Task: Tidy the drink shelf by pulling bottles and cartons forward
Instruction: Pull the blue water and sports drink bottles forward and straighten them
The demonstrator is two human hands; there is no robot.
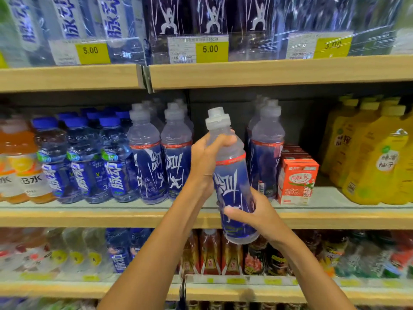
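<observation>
A clear plastic bottle [232, 182] with a dark blue label is held in the air in front of the wood-edged middle shelf [89, 217], in both hands. Its label carries jagged white characters and a thin red band along the top edge. Above the band the shoulder is see-through, and a pale grey sport cap tops it. The bottle leans a little, cap toward the left, and its rounded base hangs lower than the shelf's front edge.

The left hand [210, 157] wraps the clear shoulder just under the cap, thumb across the front. The right hand [257, 213] grips the lower part of the label, its fingers curled round the side.

The held bottle is in front of a dark gap in the row on the shelf. Matching blue-label bottles [148, 164] stand upright to the left of that gap, and more of them stand to the right. Just beside the right group sit small red and white drink cartons [297, 180], then tall yellow bottles [375, 162]. Further left are blue-capped bottles [82, 162] and orange drink bottles [20, 166]. Yellow price tags [210, 49] reading 5.00 hang on the shelf above
</observation>
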